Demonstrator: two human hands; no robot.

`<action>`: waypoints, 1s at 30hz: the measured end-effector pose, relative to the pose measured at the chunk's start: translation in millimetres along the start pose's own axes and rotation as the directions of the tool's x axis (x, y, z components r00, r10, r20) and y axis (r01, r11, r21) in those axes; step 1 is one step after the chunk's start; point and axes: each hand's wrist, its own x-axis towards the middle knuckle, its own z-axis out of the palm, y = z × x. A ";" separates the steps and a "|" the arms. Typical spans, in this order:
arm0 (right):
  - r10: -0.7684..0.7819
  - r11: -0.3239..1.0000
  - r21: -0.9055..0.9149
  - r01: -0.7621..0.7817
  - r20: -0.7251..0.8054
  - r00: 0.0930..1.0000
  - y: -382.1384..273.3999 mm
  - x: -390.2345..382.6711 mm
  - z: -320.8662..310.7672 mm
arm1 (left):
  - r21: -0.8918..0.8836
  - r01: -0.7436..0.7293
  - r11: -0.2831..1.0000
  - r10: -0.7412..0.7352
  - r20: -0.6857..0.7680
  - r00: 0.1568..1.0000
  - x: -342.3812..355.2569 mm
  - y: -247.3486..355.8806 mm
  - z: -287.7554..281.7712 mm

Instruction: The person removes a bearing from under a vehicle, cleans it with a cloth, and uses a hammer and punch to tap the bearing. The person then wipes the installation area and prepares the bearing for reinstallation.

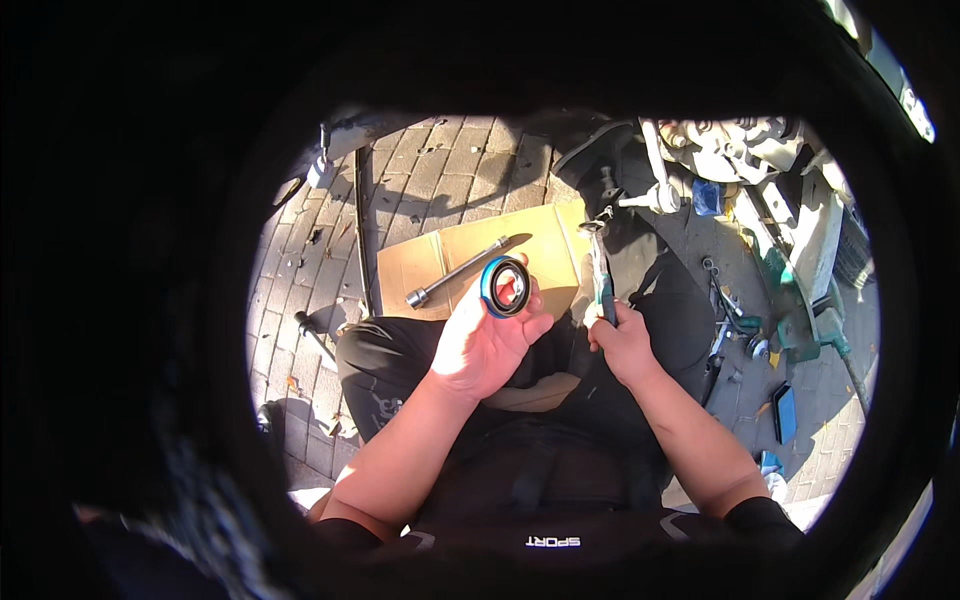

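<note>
Nearest the camera, a dark top (530, 480) is seen, with two bare forearms extended past it over crossed, dark-trousered legs (385, 350). Just beyond, a round ring (490, 290) is held up by the left hand (485, 345), its fingers curled in around the rim; by the right hand (622, 340), to the right and well apart from the ring, a pliers-like tool (605, 285) with green on its handles is gripped, its head pointed to the far side. Whether the tool's jaws are parted cannot be told. As a judgement, the ring is best handled by its outer rim, turned slowly in the sunlight so that the whole inner edge can be looked over, with grit and the metal of the tool held away from any soft lip. The ring is blue around the outside and black within, stepped inward like a seal, with a clear hole through which skin is glimpsed; its face is turned toward the camera, slightly tilted, and fine wear cannot be made out. Beyond it, flat cardboard (540, 235) is spread on the paving (440, 165), and a long metal bar with a socket-like end (455, 272) is laid across it. To the right, a dark phone-like slab (784, 413) is left on the ground near scattered hand tools (718, 340).
</note>
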 end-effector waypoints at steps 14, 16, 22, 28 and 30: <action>0.047 0.999 -0.033 -0.041 0.217 0.975 -105.5 -46.5 1.8 | 0.000 -0.083 0.997 0.082 0.128 0.988 -11.5 32.3 32.2; 0.050 0.998 -0.055 -0.036 0.267 0.962 -127.7 -46.2 -1.8 | -0.018 -0.079 0.997 0.081 0.114 0.990 -8.7 35.1 36.0; 0.160 0.975 -0.182 -0.128 0.168 0.973 -169.3 -22.6 6.6 | -0.003 -0.109 0.994 0.109 0.102 0.989 7.1 47.8 44.6; 0.139 0.615 -0.785 0.073 0.199 0.970 -168.8 36.1 -20.2 | 0.138 -0.197 0.971 0.196 0.021 0.980 27.3 60.2 35.6; -0.032 0.283 -0.938 0.203 0.202 0.979 -156.6 59.1 -28.7 | 0.323 -0.255 0.911 0.265 0.013 0.964 34.3 65.7 32.9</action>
